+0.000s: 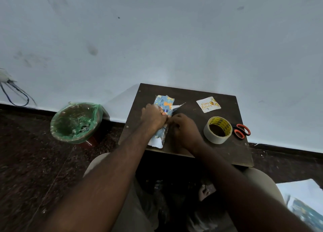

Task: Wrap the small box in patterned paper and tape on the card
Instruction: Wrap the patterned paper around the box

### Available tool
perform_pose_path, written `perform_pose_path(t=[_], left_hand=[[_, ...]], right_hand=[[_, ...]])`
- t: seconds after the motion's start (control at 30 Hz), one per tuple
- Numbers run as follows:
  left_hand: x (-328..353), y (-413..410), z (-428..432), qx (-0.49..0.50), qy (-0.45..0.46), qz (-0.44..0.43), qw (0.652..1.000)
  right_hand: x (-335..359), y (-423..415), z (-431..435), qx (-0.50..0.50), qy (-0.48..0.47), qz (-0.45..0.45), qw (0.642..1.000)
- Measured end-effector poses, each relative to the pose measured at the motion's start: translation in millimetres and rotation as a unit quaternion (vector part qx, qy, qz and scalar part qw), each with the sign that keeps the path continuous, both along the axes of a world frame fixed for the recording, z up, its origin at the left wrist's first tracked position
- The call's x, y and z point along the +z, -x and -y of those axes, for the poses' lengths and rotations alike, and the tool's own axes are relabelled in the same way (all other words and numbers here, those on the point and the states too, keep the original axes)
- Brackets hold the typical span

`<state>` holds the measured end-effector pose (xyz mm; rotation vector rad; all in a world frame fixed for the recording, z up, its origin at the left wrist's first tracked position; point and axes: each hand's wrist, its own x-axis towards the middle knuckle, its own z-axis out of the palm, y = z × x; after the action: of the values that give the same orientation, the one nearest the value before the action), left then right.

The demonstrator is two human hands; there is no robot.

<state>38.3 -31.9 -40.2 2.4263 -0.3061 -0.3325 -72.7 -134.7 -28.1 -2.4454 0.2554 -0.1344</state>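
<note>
Blue patterned paper (pixel 164 102) with a white underside lies on the small dark table (pixel 192 95), folded round something in the middle; the box itself is hidden under my hands. My left hand (pixel 153 117) grips the paper from the left with curled fingers. My right hand (pixel 183 128) pinches the paper's edge at the centre, touching the left hand. A white birthday card (pixel 208 104) with gold print lies flat at the table's far right. A roll of clear tape (pixel 218 130) stands to the right of my right hand.
Orange-handled scissors (pixel 242 130) lie behind the tape roll by the right edge. A bin lined with a green bag (pixel 76 122) stands on the floor to the left. More patterned paper (pixel 302 200) lies on the floor at the lower right. A wall rises right behind the table.
</note>
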Motion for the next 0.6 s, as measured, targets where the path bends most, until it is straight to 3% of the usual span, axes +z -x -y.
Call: perform_pose_path(t=[0.1, 0.2, 0.27, 0.37, 0.6], left_hand=[[6.6, -1.6, -1.2, -0.052, 0.0, -0.016, 0.999], [14.2, -5.3, -9.1, -0.125, -0.001, -0.045, 0.991], [15.3, -10.0, -15.8, -0.159, 0.011, -0.061, 0.985], [17.4, -16.2, -23.0, -0.204, 0.017, -0.069, 0.976], [23.3, -15.3, -29.6, -0.239, 0.027, -0.092, 0.966]], right_hand=[[8.7, -18.5, 22.4, -0.022, 0.091, 0.019, 0.995], [15.7, -32.3, 43.8, 0.043, 0.229, -0.033, 0.972], [17.8, -36.6, 51.0, 0.1, 0.267, -0.046, 0.958], [17.3, -39.6, 52.8, 0.156, 0.237, -0.029, 0.958], [26.0, -49.4, 65.1, 0.106, 0.035, -0.096, 0.989]])
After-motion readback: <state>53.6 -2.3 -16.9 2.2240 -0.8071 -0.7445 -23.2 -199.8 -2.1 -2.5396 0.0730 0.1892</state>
